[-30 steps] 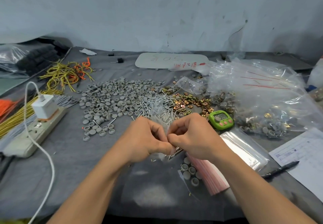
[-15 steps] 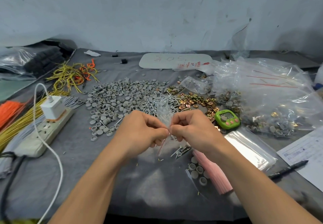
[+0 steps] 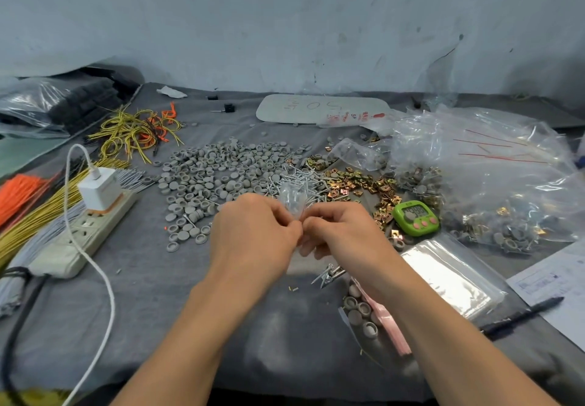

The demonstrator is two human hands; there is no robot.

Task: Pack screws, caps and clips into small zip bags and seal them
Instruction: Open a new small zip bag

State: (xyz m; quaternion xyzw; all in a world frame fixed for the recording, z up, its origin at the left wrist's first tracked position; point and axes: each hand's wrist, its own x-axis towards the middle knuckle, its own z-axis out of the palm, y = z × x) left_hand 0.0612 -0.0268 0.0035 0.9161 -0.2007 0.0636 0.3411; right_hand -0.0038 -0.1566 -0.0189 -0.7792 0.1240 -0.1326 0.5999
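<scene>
My left hand (image 3: pixel 253 231) and my right hand (image 3: pixel 345 234) meet fingertip to fingertip and both pinch a small clear zip bag (image 3: pixel 293 200) that sticks up between them. Behind it lie a spread of grey caps (image 3: pixel 218 171), a heap of silver screws (image 3: pixel 304 181) and brass clips (image 3: pixel 357 184). Under my right wrist a few screws (image 3: pixel 329 274) and grey caps (image 3: pixel 361 310) lie loose beside a pink strip (image 3: pixel 389 326). A stack of empty zip bags (image 3: pixel 449 279) lies to the right.
A green timer (image 3: pixel 416 217) sits right of my hands. A big clear bag of packed parts (image 3: pixel 493 184) fills the right. A power strip (image 3: pixel 82 231) with a white charger (image 3: pixel 99 187) and cable lies left, by yellow wires (image 3: pixel 136 130). A pen (image 3: pixel 522 314) and paper (image 3: pixel 560 282) lie far right.
Both hands have lifted the small bag off the cloth and away from me; it now stands upright above the fingertips, and the loose screws below have come into sight.
</scene>
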